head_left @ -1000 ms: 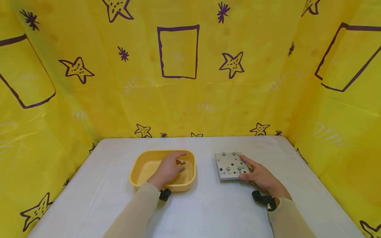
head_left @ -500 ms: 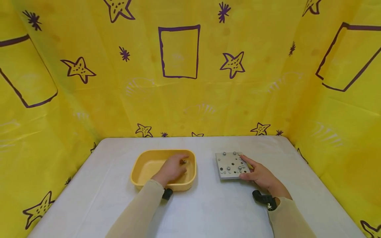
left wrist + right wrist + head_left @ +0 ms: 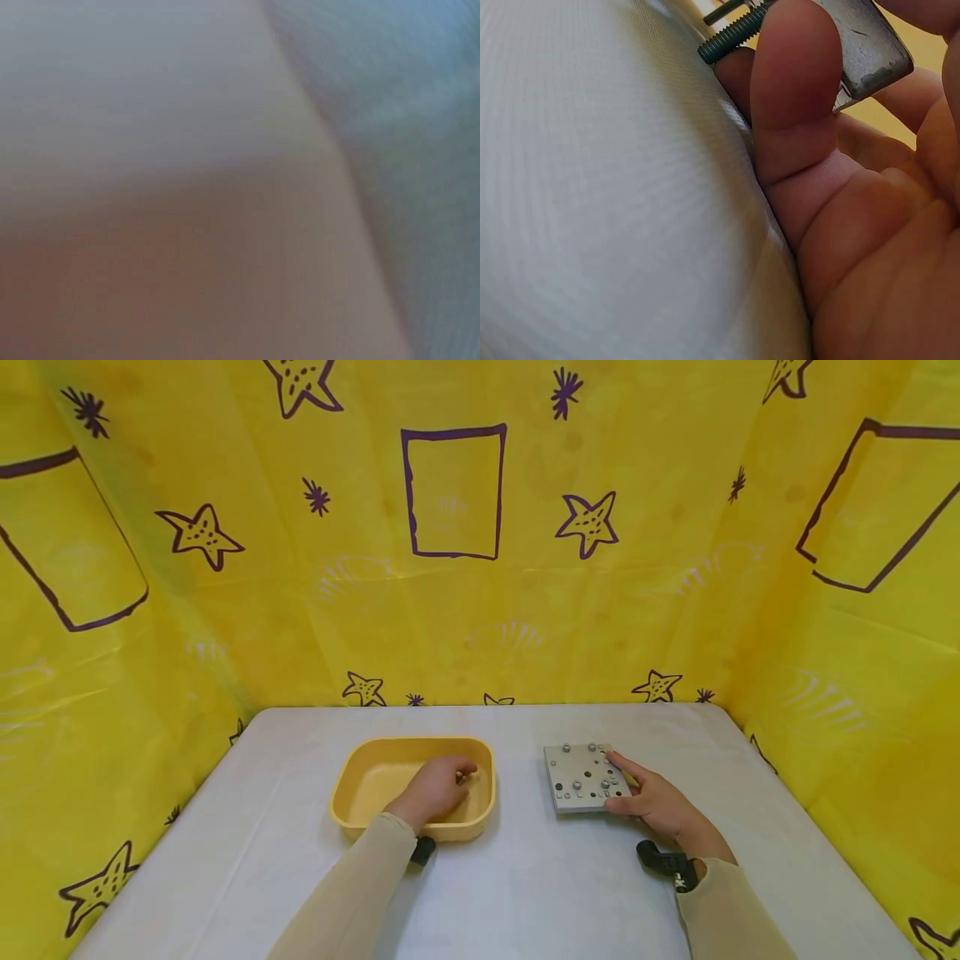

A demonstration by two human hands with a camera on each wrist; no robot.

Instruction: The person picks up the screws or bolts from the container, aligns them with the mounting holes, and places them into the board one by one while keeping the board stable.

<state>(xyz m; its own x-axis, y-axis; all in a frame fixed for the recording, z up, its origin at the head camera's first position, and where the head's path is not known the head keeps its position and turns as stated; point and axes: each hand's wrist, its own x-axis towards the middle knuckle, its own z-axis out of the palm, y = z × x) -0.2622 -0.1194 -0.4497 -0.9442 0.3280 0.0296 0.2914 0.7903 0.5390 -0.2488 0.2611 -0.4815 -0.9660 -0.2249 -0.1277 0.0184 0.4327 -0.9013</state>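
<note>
On the white bench point(image 3: 525, 877), the left hand point(image 3: 433, 789) curls its grip inside the yellow tray point(image 3: 360, 781), contents hidden, while the right hand point(image 3: 660, 804) at three o'clock pinches the metal plate point(image 3: 585, 777).

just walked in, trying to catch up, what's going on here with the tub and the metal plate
A person sits at a white table with both hands busy. The left hand is down inside a yellow tub, fingers curled, apparently on something small that cannot be made out. The right hand grips the near right edge of a square metal plate with screws standing in it; the right wrist view shows a screw thread poking out beneath it.
</note>
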